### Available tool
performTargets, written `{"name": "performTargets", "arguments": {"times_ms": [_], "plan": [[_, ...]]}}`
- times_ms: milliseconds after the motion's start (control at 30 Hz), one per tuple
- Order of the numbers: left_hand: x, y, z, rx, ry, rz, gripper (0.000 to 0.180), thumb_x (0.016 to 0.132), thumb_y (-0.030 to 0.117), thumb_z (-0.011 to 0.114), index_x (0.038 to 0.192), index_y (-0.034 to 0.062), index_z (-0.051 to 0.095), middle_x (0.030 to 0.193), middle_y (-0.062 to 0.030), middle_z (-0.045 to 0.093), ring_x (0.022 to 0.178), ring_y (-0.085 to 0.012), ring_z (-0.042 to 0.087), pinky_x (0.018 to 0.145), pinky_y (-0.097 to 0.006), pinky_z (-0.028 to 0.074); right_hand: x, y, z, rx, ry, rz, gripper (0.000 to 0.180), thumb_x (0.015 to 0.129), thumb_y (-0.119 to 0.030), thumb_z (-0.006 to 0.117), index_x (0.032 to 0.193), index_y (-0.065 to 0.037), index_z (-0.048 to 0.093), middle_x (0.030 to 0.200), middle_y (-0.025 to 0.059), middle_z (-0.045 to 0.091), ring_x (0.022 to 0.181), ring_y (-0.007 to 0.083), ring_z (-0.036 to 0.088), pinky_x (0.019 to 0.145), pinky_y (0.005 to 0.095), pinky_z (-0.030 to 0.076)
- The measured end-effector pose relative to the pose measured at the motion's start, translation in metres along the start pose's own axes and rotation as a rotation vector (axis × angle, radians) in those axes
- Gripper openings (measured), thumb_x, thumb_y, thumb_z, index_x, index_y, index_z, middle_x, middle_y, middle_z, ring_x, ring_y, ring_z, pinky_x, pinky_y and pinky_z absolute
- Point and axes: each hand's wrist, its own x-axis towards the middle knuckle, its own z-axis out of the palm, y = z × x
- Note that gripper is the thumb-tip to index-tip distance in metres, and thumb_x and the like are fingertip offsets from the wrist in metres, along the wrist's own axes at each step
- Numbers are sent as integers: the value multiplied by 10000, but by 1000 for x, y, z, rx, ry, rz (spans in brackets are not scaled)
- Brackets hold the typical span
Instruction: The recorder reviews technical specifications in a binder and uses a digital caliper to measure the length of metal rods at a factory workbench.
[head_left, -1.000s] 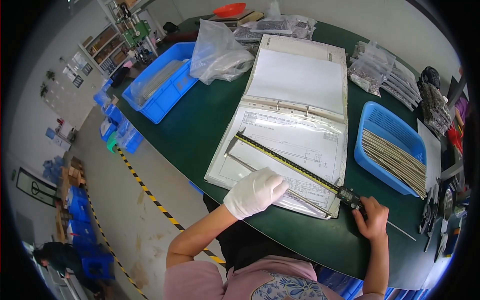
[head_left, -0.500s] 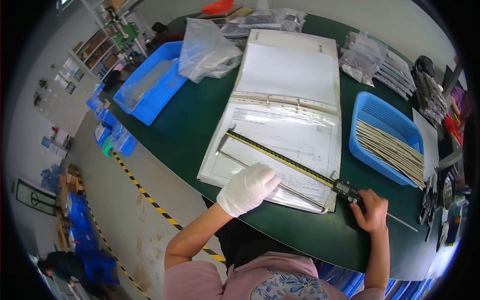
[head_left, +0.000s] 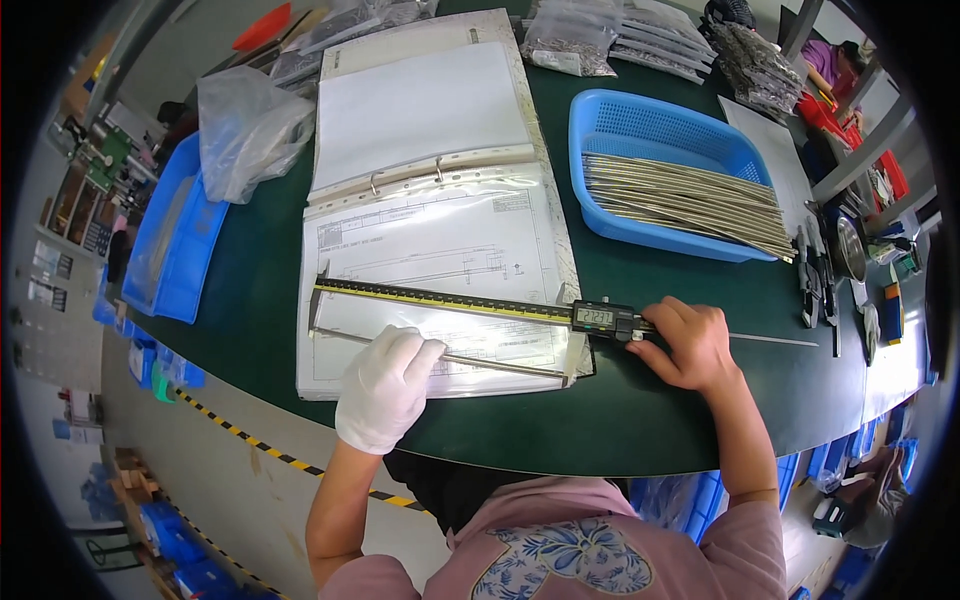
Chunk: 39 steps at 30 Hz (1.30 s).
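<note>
My left hand [head_left: 388, 390], in a white glove, is closed around a thin metal rod [head_left: 505, 367] above the open ring binder. A long digital caliper [head_left: 450, 303] with a black and yellow scale lies across the binder page. Bare fingers of my right hand [head_left: 690, 345] grip its sliding display end. The rod runs beside the scale, its ends near the caliper's two jaws; whether both ends touch them I cannot tell. Under these, a drawing sheet [head_left: 400, 235] in a clear sleeve fills the lower page of the binder [head_left: 560, 235].
Many similar rods [head_left: 690, 205] lie in a blue perforated basket [head_left: 660, 108] at the far right. Hand tools [head_left: 815, 270] lie at the right edge. Bagged small parts [head_left: 570, 40] stand along the back. A blue bin [head_left: 185, 245] and a clear plastic bag [head_left: 250, 125] are at the left.
The view has turned, so the binder and basket appear further left and higher, and the caliper lies closer to level. Both hands keep their holds.
</note>
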Motion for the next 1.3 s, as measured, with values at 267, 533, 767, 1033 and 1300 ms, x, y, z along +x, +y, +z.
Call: {"name": "performTargets", "arguments": {"times_ms": [267,533,767,1033,1300], "plan": [[1,2,-3,8,-4,-6,251,607,-33,579,839,64,585,756,-62,466,728,-233,533,587,-333,481,-3,0,3,-17,-7,5,343,751,-402,657,817,-75,580,662,60,513,507,259,529,442,353,405],[3,1,-2,17,12,13,246,616,-29,586,845,60,586,776,-69,491,739,-238,547,597,-330,483,-3,1,5,-25,12,28,384,718,-444,673,705,-83,542,616,54,490,497,262,524,428,361,397],[0,0,-3,32,-5,-16,254,671,7,631,916,70,605,862,-82,518,801,-262,562,657,-354,483,-1,0,8,1,13,42,438,710,-476,666,639,-79,495,615,66,501,505,272,528,429,369,397],[1,-3,-5,25,-60,-23,265,700,63,654,960,83,607,904,-86,524,840,-270,566,695,-363,485,-2,1,9,-6,20,42,423,726,-467,655,655,-80,498,621,67,500,512,272,533,435,368,406],[2,-3,-5,34,-63,-24,261,702,68,654,959,82,609,902,-85,530,851,-270,569,704,-368,489,-1,2,7,19,20,40,472,706,-512,647,692,-61,512,629,82,499,509,282,529,435,366,408]]}}
